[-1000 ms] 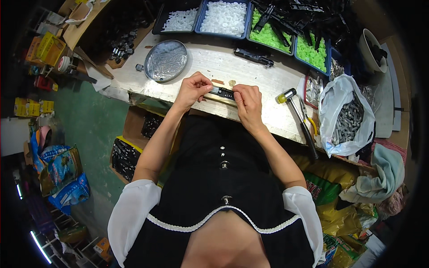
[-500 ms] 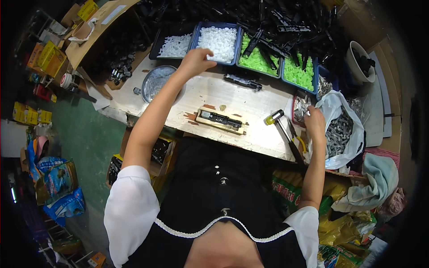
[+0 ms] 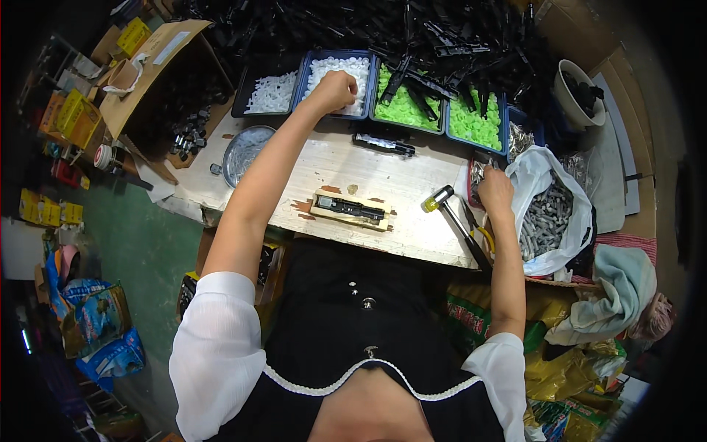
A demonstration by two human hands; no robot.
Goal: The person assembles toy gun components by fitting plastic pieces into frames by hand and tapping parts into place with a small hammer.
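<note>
My left hand [image 3: 335, 91] is over the blue bin of small white plastic parts [image 3: 339, 68], its fingers curled down and closed. Whatever they pinch is hidden. At the right, my right hand [image 3: 495, 190] reaches to a small red-rimmed container of shiny metal pieces [image 3: 477, 174], with its fingertips drawn together among them; I cannot make out what they hold. Between my arms, a black elongated assembly [image 3: 352, 208] lies in a pale wooden holder [image 3: 318, 211] near the table's front edge. A second black assembly [image 3: 384, 144] rests on the table in front of the bins.
A mallet [image 3: 440, 199] and yellow-handled pliers [image 3: 486, 237] lie beside my right forearm. Bins of green parts [image 3: 475, 125] stand at the back under piled black assemblies. A white bag of grey parts [image 3: 549, 221] is at right, a round metal dish [image 3: 241, 151] at left.
My left hand has gone from the white bin's front edge to over its parts, and its fingers have closed. My right hand's fingertips have moved in among the metal pieces. The view has shifted slightly.
</note>
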